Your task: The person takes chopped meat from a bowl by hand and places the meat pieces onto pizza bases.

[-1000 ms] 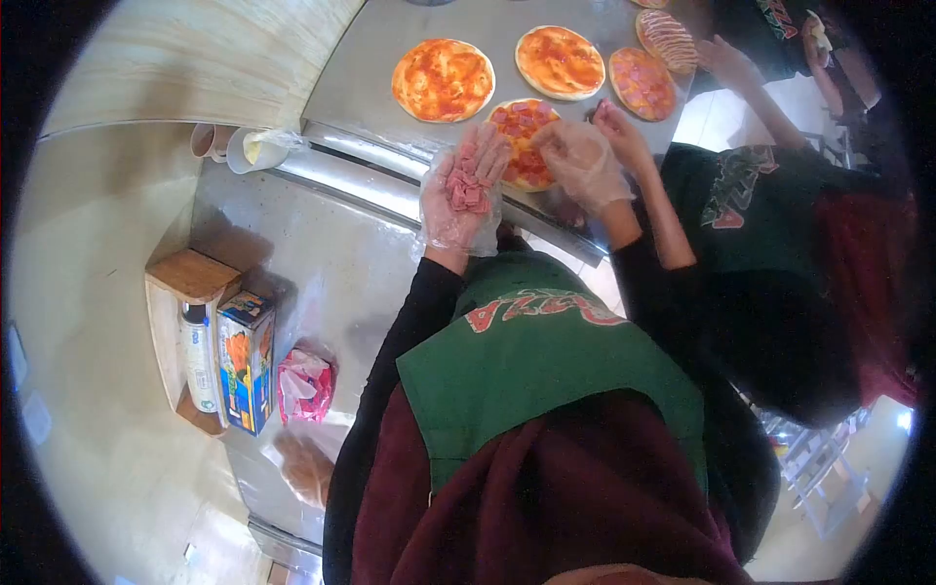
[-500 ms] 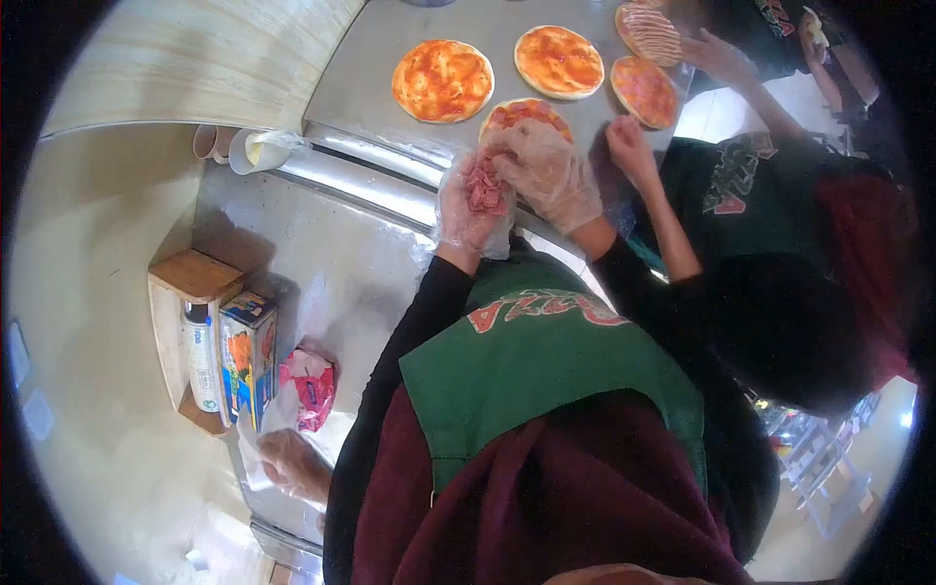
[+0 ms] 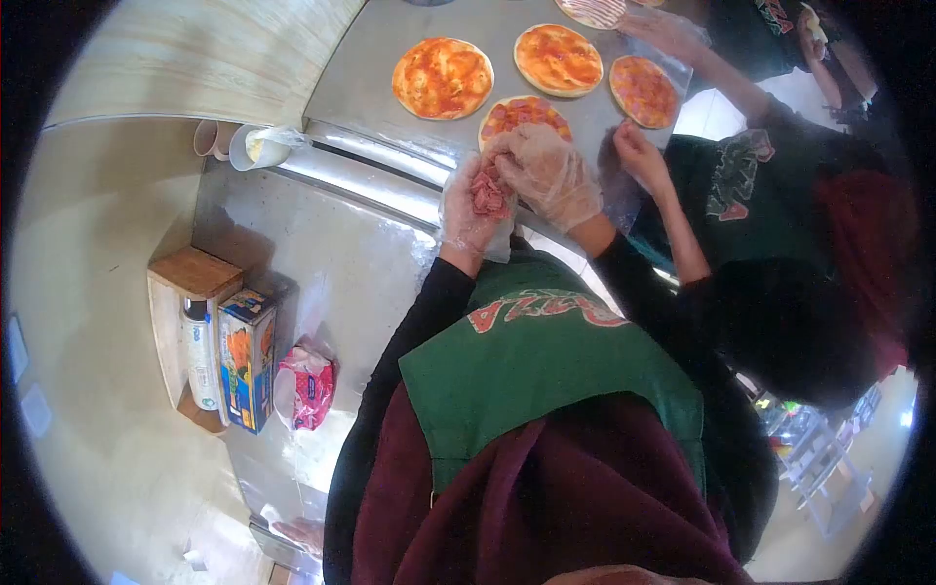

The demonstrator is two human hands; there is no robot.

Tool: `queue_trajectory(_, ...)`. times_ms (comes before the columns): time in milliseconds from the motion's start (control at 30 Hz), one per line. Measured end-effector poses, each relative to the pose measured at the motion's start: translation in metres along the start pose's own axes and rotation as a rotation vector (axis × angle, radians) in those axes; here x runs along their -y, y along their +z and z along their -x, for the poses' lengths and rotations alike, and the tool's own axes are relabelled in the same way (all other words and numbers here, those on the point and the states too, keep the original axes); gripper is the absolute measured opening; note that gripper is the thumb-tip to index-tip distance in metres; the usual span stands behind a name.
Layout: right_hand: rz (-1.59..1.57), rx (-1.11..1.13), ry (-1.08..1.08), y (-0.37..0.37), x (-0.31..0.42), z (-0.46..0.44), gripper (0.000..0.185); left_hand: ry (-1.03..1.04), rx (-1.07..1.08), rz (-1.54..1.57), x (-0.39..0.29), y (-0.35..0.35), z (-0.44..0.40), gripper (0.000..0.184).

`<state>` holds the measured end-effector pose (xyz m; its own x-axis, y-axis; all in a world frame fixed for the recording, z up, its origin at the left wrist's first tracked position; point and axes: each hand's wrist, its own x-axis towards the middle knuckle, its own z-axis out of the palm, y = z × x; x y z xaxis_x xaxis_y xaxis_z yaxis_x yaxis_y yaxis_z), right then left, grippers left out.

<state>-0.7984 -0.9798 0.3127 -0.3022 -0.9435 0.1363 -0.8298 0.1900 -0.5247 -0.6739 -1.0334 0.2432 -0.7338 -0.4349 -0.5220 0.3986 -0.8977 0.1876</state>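
Strong glare; dark, fisheye-curved edges

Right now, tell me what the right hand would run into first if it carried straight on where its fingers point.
Most likely the chopped pink meat cupped in the left hand. The right hand points at it closely; whether they touch is unclear.

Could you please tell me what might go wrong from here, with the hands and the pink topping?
1. Some pink topping could drop, because the left hand holds it as loose pieces near the edge of the counter.
2. The right hand might brush the nearest pizza, which it partly hides in this view, and disturb its pieces.
3. A co-worker's hand is beside the right hand, so they may bump.
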Motion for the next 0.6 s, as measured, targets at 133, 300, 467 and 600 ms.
queue_trajectory(133, -0.058, 0.036, 0.043, 0.001, -0.009, 0.000, 0.019, -0.028, 0.045, 0.048, -0.001, -0.005, 0.002, 0.039)
queue_trajectory(300, -0.780, 0.017, 0.480, 0.003, -0.031, 0.002, 0.017, -0.007, 0.183, 0.061, -0.005, 0.003, 0.008, 0.048)
queue_trajectory(467, -0.431, -0.052, 0.510, 0.007, -0.075, 0.004, 0.020, 0.050, 0.182, 0.124, -0.020, 0.010, 0.020, 0.053)
queue_trajectory(600, -0.124, -0.031, 0.289, 0.019, -0.081, 0.008, 0.020, 0.079, 0.220, 0.143, -0.025, 0.007, 0.023, 0.053)
